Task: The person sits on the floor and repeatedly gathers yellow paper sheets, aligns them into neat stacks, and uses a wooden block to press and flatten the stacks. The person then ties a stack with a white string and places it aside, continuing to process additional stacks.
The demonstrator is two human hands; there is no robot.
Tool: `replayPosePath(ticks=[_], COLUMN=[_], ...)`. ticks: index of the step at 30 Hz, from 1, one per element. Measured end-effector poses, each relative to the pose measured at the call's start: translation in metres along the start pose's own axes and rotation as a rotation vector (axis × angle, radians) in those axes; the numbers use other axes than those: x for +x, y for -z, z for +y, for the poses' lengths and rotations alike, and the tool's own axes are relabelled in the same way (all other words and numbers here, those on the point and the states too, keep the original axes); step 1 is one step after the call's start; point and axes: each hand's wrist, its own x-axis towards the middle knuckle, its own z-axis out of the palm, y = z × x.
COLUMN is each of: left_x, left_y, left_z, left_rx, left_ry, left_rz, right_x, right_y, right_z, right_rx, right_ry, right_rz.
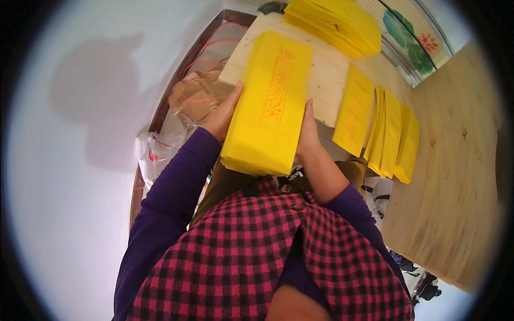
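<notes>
A thick stack of yellow paper sheets [262,107] with red printing is held upright between my two hands, in front of my body. My left hand [227,115] presses along its left side, the thumb pointing up. Against the right side lies my right hand [307,131], thumb also raised. Most of the fingers are hidden behind or under the stack. To the right, a flat yellow bundle [353,112] with red printing lies by the edge of the wooden board [325,80]. Beside it are several fanned yellow folded sheets [384,131].
A larger pile of yellow paper [334,24] sits at the board's far end. Crumpled brown paper [198,93] and a clear plastic bag [158,150] lie on the left, next to a white wall [69,187]. A wooden panel [444,166] stands at right.
</notes>
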Motion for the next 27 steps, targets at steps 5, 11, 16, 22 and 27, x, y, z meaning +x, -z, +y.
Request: replayPosePath(ticks=[5,11,16,22,27], left_x=[-0.01,-0.042,-0.061,-0.065,-0.071], left_y=[-0.002,0.007,0.002,0.004,0.02], left_z=[-0.002,-0.023,-0.038,-0.035,-0.046], left_rx=[-0.018,0.103,0.114,0.05,0.286], left_ry=[-0.007,-0.098,-0.127,-0.052,-0.147], left_rz=[0.045,0.176,0.179,0.07,0.165], right_x=[-0.005,-0.023,-0.037,-0.043,-0.048], right_y=[0.003,0.013,0.009,0.012,0.016], right_z=[-0.004,0.014,0.027,0.023,0.038], right_rx=[-0.009,0.019,-0.009,-0.123,-0.134], right_ry=[-0.059,-0.136,-0.063,-0.041,-0.011], right_rz=[-0.03,-0.111,-0.086,-0.038,0.024])
